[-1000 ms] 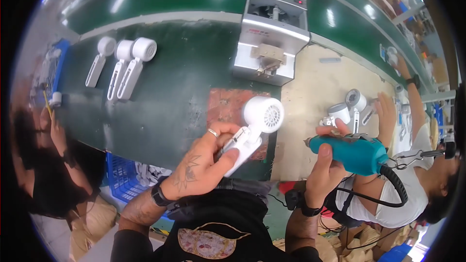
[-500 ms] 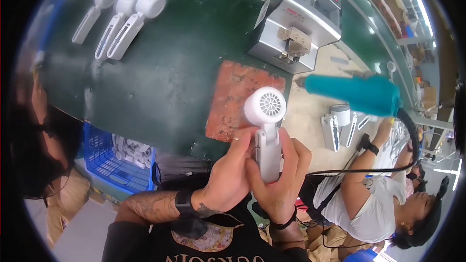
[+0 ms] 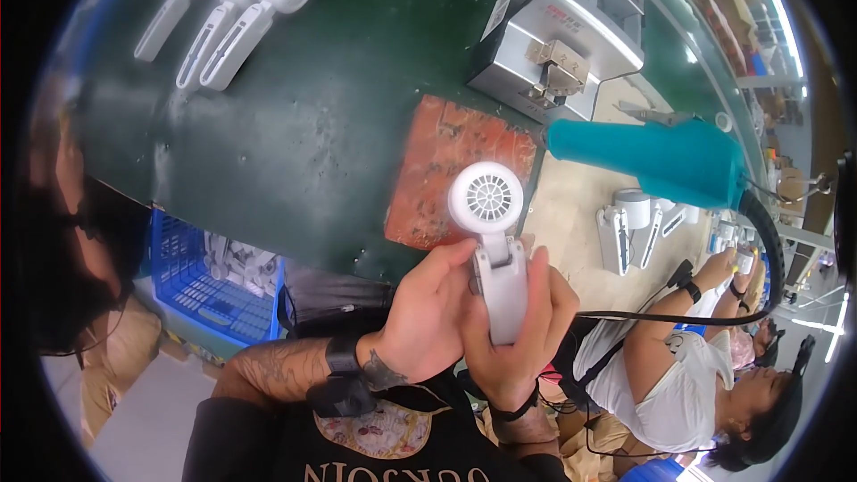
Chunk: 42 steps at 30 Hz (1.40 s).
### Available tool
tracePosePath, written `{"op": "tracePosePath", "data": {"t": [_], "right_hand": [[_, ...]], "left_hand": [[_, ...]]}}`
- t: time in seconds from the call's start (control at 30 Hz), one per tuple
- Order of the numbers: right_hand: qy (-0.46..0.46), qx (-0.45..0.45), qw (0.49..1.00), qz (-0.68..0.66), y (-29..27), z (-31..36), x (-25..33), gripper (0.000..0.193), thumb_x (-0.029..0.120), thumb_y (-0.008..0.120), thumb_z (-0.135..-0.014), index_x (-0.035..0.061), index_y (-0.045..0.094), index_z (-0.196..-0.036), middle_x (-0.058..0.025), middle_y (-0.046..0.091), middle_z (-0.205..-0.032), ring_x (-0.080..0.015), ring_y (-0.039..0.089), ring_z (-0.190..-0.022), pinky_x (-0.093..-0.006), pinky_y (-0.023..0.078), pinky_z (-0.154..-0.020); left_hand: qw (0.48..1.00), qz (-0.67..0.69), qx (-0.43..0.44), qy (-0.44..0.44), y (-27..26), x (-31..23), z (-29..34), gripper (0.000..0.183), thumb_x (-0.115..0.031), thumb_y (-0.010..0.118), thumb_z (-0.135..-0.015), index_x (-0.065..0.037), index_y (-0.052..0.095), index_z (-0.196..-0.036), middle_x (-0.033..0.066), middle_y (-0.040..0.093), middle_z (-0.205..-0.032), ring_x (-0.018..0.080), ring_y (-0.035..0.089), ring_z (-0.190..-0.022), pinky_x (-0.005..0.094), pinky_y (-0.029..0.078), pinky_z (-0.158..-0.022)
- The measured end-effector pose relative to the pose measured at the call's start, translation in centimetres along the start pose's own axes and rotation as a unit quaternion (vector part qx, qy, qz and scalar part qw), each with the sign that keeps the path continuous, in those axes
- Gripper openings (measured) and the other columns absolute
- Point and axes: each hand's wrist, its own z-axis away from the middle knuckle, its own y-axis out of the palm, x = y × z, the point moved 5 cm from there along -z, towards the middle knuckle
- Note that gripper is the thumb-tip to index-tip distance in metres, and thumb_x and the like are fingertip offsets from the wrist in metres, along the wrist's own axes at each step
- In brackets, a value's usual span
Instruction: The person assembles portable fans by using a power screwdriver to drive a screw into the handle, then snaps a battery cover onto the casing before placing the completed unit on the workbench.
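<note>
A white hair dryer (image 3: pixel 494 241) stands upright close to my chest, its round grilled head facing up. My right hand (image 3: pixel 513 332) is wrapped around its handle. My left hand (image 3: pixel 420 317) touches the handle from the left, thumb near the neck. A teal power screwdriver (image 3: pixel 656 159) hangs free on a black cable to the upper right, in neither hand. Under the dryer lies a worn red-brown mat (image 3: pixel 460 170) on the dark green bench (image 3: pixel 295 134).
Three white hair dryers (image 3: pixel 234 18) lie at the bench's far left. A grey metal machine (image 3: pixel 558 45) stands behind the mat. More white dryer parts (image 3: pixel 638 228) lie on the beige table to the right, where another person (image 3: pixel 705 375) works. A blue crate (image 3: pixel 219 290) sits under the bench.
My right hand has let go of the teal screwdriver, which now hangs free, and has closed on the dryer handle. The dryer has been brought closer and turned upright.
</note>
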Motion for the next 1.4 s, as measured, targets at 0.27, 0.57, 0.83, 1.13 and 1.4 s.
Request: {"op": "tracePosePath", "data": {"t": [0.27, 0.57, 0.83, 1.13, 1.4], "right_hand": [[0.001, -0.077, 0.990, -0.116, -3.7, 0.5, 0.1, 0.073, 0.038, 0.058, -0.093, -0.0115, 0.040, -0.143, -0.0216, 0.043, -0.130, -0.0210, 0.048, -0.094, -0.0335, 0.043, -0.076], [-0.072, 0.042, 0.996, 0.012, -2.2, -1.8, 1.1, 0.054, 0.004, 0.087, -0.069, 0.0044, 0.058, -0.115, -0.0119, 0.067, -0.098, -0.0323, 0.061, -0.081, -0.0401, 0.046, -0.068], [-0.063, 0.012, 0.998, 0.010, -2.2, -1.1, 0.7, 0.043, -0.001, 0.079, -0.076, 0.0030, 0.057, -0.113, -0.0126, 0.067, -0.097, -0.0298, 0.060, -0.080, -0.0369, 0.048, -0.070], [0.103, 0.026, 0.985, -0.134, -1.8, -1.4, -1.9, 0.036, -0.005, 0.069, -0.080, -0.0001, 0.055, -0.113, -0.0110, 0.061, -0.094, -0.0186, 0.058, -0.083, -0.0297, 0.048, -0.079], [0.202, 0.033, 0.914, -0.350, -2.1, -0.7, -3.1, 0.053, 0.009, 0.072, -0.085, -0.0013, 0.051, -0.132, -0.0066, 0.058, -0.117, -0.0112, 0.055, -0.094, -0.0263, 0.047, -0.085]], "left_hand": [[1.000, 0.010, 0.017, -0.006, 0.2, 0.3, -0.2, 0.053, -0.038, 0.039, -0.106, 0.002, 0.048, -0.139, 0.0121, 0.062, -0.127, 0.0249, 0.058, -0.116, 0.0407, 0.042, -0.108], [0.999, -0.031, 0.037, -0.003, -0.2, 0.3, -0.3, 0.053, -0.033, 0.036, -0.107, 0.001, 0.040, -0.147, 0.0185, 0.056, -0.141, 0.0315, 0.055, -0.129, 0.0448, 0.040, -0.114], [0.999, -0.022, 0.033, -0.004, -0.2, 0.5, -0.3, 0.053, -0.033, 0.036, -0.107, 0.001, 0.041, -0.146, 0.0180, 0.056, -0.140, 0.0304, 0.054, -0.130, 0.0441, 0.038, -0.115], [0.999, -0.016, 0.036, -0.012, 0.0, 0.2, -0.4, 0.047, -0.027, 0.042, -0.107, 0.000, 0.045, -0.145, 0.0103, 0.059, -0.135, 0.0213, 0.055, -0.122, 0.0377, 0.041, -0.109], [0.993, -0.114, 0.019, 0.017, -0.2, 0.3, -0.1, 0.046, 0.002, 0.051, -0.100, 0.000, 0.044, -0.146, 0.0104, 0.058, -0.136, 0.0196, 0.056, -0.122, 0.0372, 0.044, -0.108]]}}
